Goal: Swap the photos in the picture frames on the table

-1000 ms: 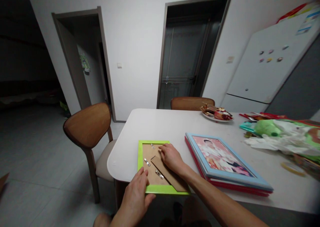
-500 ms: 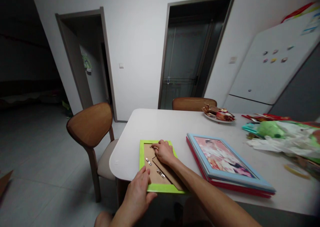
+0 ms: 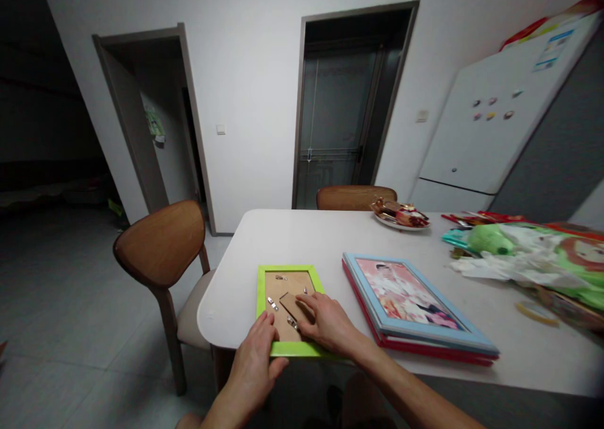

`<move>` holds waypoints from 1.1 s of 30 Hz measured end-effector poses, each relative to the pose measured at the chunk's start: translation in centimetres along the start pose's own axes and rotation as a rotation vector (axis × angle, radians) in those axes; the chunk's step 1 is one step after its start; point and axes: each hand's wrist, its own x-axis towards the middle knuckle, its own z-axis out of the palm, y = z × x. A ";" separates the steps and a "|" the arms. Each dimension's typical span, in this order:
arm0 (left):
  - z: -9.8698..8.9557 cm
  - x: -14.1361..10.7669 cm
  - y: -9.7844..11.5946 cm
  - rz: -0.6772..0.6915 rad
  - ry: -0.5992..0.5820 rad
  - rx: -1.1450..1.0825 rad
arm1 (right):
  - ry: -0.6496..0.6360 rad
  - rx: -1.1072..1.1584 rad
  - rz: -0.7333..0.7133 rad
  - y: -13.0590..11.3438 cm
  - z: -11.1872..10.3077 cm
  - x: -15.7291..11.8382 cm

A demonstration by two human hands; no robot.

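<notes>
Green frame (image 3: 261, 295): smooth, glossy, plastic-looking. Backing board (image 3: 295, 278): matt brown, fibreboard look. Clips (image 3: 272, 304): shiny metal. Worktop (image 3: 283, 234): smooth white, slight sheen. Chair back (image 3: 163, 243): brown wood grain, satin. White wrap (image 3: 491, 267): crumpled. Floor (image 3: 117, 347): smooth grey tile.

Right hand (image 3: 330, 321) shifted: a half second ago its fingers were at the top clip (image 3: 280, 278); now they are found lower, on the brown stand (image 3: 293, 308), with the thumb near the lower clip (image 3: 292, 323). Top clip uncovered and seen turned, lying more nearly along the top edge of the green frame (image 3: 261, 290) than at the slant recorded one second ago. Right-side clip (image 3: 306, 290), previously hidden by the hand, now exposed. View swung slightly to the right; more of the fridge label (image 3: 553, 50) brought into sight.
</notes>
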 end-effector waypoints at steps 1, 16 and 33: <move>-0.1 0.0 0.1 0.004 0.004 -0.009 | -0.006 0.013 -0.007 -0.2 -0.1 0.0; -1.4 3.1 0.7 -0.231 0.301 -0.618 | 0.099 0.174 -0.050 -3.6 -4.9 0.7; -7.5 0.0 -8.9 -0.551 0.322 -0.459 | 0.080 -0.078 0.264 3.0 0.6 0.4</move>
